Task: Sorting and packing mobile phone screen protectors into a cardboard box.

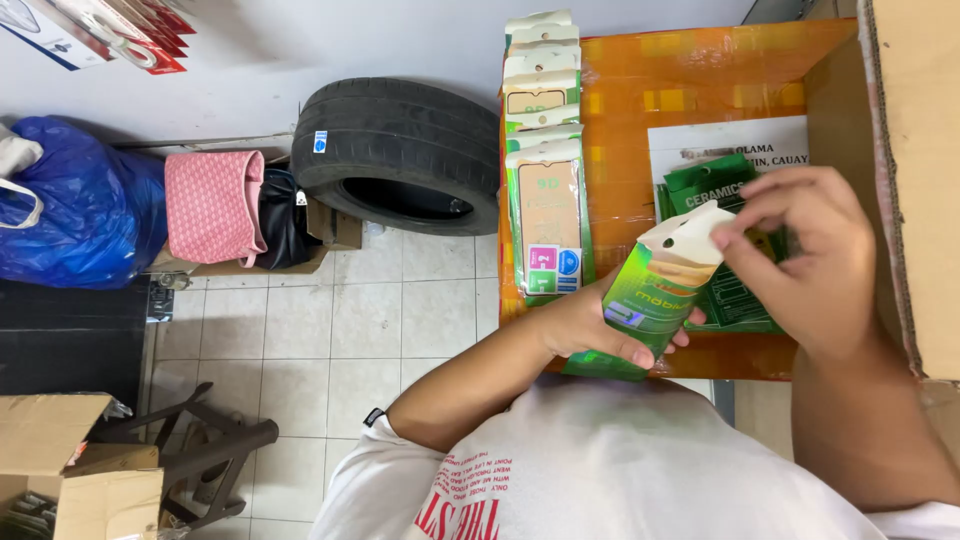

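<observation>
- Left hand point(590, 325): grip closed around the lower half of a green screen-protector packet point(655, 290); thumb on the near face, other fingers wrapped behind.
- Right hand point(810, 250): fingertips point(725, 238) pinched on the packet's white hang-tab flap point(695, 235), which is bent upward; grip clamped on that flap.
- Packet position: held tilted in the air between both hands, just above the near edge of the bench, top end pointing up and to the right.
- Directly beneath the right hand: a small stack of dark green packets point(725, 290) lying flat, partly hidden by hand and held packet.
- Under that stack: a white printed paper label point(730, 140) taped to the surface.
- Bench point(625, 210): orange, glossy, film-wrapped top; tape strips visible along the far edge.
- Left part of the bench: a row of overlapping screen-protector packets point(545, 190) with white hang tabs, running from the far edge toward the near edge, well apart from the dark green stack.
- Right edge of view: wall of a cardboard box point(915, 180) standing beside the right hand.
- Floor point(330, 320): pale tiles left of the bench.
- Against the far wall: a car tyre point(400, 150), a pink bag point(212, 205), a black bag point(283, 220), a blue plastic sack point(80, 215).
- Lower left: an open cardboard carton point(70, 470) and a dark stool point(205, 450).
- Bottom of view: white printed shirt point(600, 470).
</observation>
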